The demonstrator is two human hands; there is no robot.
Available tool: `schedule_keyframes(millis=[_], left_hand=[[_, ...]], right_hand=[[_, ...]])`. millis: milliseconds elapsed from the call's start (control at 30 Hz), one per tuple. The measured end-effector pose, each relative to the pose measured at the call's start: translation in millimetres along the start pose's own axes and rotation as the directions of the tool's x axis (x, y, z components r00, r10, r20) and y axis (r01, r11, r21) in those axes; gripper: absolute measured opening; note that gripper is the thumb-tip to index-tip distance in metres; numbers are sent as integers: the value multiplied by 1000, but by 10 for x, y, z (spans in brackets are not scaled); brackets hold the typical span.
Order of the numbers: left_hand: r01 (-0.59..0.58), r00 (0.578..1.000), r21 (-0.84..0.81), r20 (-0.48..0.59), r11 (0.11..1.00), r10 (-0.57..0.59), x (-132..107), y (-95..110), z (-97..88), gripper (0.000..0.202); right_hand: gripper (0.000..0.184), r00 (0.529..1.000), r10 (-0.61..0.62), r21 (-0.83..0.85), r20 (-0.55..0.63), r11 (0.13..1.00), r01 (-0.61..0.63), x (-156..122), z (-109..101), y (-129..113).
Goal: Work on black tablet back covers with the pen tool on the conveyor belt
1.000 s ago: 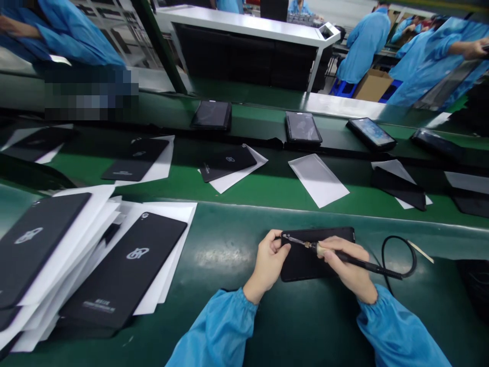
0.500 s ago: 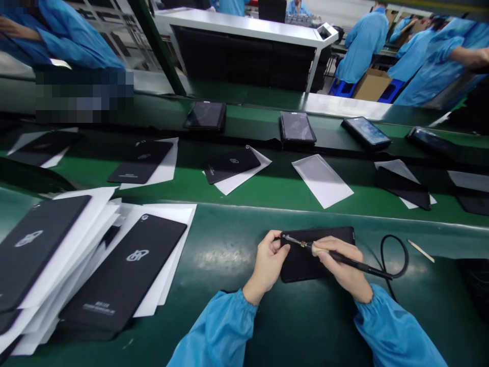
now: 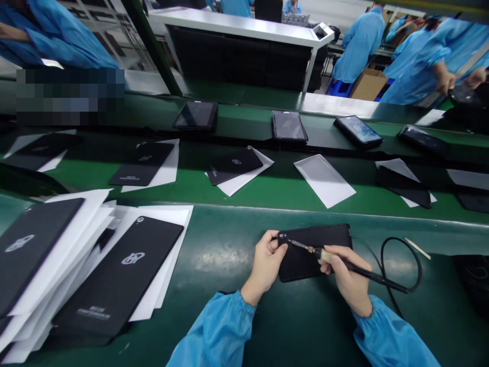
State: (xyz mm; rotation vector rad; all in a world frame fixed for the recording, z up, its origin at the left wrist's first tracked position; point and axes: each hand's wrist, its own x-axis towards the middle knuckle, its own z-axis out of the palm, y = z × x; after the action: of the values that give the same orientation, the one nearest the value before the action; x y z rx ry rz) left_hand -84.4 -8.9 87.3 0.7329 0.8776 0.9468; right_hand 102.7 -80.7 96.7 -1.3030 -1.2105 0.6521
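A black tablet back cover (image 3: 303, 267) lies on the dark green bench in front of me. My left hand (image 3: 267, 262) pinches its left edge, thumb on top near the upper corner. My right hand (image 3: 349, 278) grips a soldering iron (image 3: 316, 252) like a pen, and its thin tip points at that corner, a short way off the small light marks there. Whether the tip touches the cover I cannot tell. From the iron's rear end a black cable (image 3: 419, 260) loops to the right.
At left stands a stack of printed black covers (image 3: 143, 275) with white sheets (image 3: 173, 255) between them. Beyond the bench, a green belt (image 3: 278, 188) carries covers and a white sheet (image 3: 324, 181). Several tablets (image 3: 289, 126) rest farther back. A wooden stick (image 3: 417, 248) lies right. Co-workers wear blue coats.
My right hand has drawn the iron slightly right, moving its tip away from the cover's corner. My left hand keeps its hold. The tablets at the back have shifted a little left.
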Motion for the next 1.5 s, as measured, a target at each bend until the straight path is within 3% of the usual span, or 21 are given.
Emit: schedule_keyframes(millis=[67, 200, 433, 1133, 1267, 1367, 1433, 1500], left_hand=[[-2, 1000, -1, -2, 1000, 2, -2, -1, -3, 29], [-6, 1000, 8, -8, 1000, 6, -2, 0, -6, 29], [-9, 1000, 5, -23, 1000, 9, 4, 20, 24, 28], [-3, 999, 11, -37, 1000, 3, -6, 34, 7, 29], [-9, 999, 12, -34, 1000, 10, -1, 19, 14, 28], [-4, 1000, -2, -26, 1000, 4, 7, -2, 15, 28], [-4, 1000, -11, -16, 1000, 4, 11, -11, 17, 28], [-10, 1000, -16, -6, 1000, 10, 15, -15, 17, 27]], right_hand=[[13, 998, 57, 77, -17, 995, -56, -24, 29, 22], [19, 992, 93, 163, 84, 981, -106, -26, 34, 41], [16, 998, 46, 11, 50, 999, -46, -84, 28, -48], [17, 997, 34, -43, 70, 999, -31, -149, 187, 16], [18, 999, -5, -29, 52, 1000, 7, -187, 159, 9], [24, 998, -58, -30, -24, 998, 57, -127, 62, -34], [30, 989, -143, -115, -40, 984, 137, -5, -7, -44], [30, 967, -252, -267, 24, 931, 250, 174, -45, -11]])
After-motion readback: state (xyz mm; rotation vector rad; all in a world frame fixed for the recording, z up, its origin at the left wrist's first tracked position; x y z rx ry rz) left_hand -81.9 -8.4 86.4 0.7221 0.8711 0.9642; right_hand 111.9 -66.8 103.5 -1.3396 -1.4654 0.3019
